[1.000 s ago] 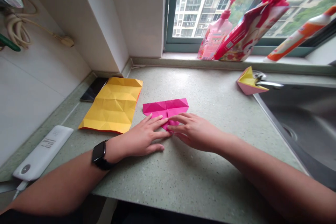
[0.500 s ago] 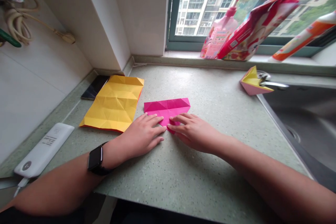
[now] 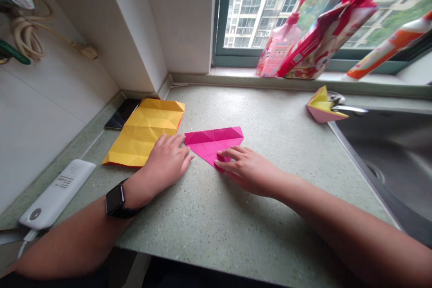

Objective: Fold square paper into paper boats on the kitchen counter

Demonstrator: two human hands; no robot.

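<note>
A folded pink origami paper (image 3: 211, 143) lies flat on the speckled counter, with a straight creased band along its far edge and a slanting left side that narrows toward me. My right hand (image 3: 246, 164) rests over its right and near part, fingers stretched onto the paper and covering the right slope. Beside its left corner is my left hand (image 3: 168, 157), fingers extended and holding nothing. That hand overlaps the near right part of a creased yellow sheet (image 3: 141, 130) with a red-orange underside. A black smartwatch (image 3: 115, 200) sits on my left wrist.
A black phone (image 3: 121, 114) is partly beneath the yellow sheet. At left lies a white power bank (image 3: 57, 193) with a cable. A yellow-and-pink folded paper (image 3: 322, 110) stands by the faucet (image 3: 351, 109) and metal sink (image 3: 381, 144). Pink bottle (image 3: 278, 49) and red pouch (image 3: 324, 40) line the windowsill.
My left hand has slid left along the pink paper to its left corner, uncovering the slanted left side. My right hand has stayed nearly in place.
</note>
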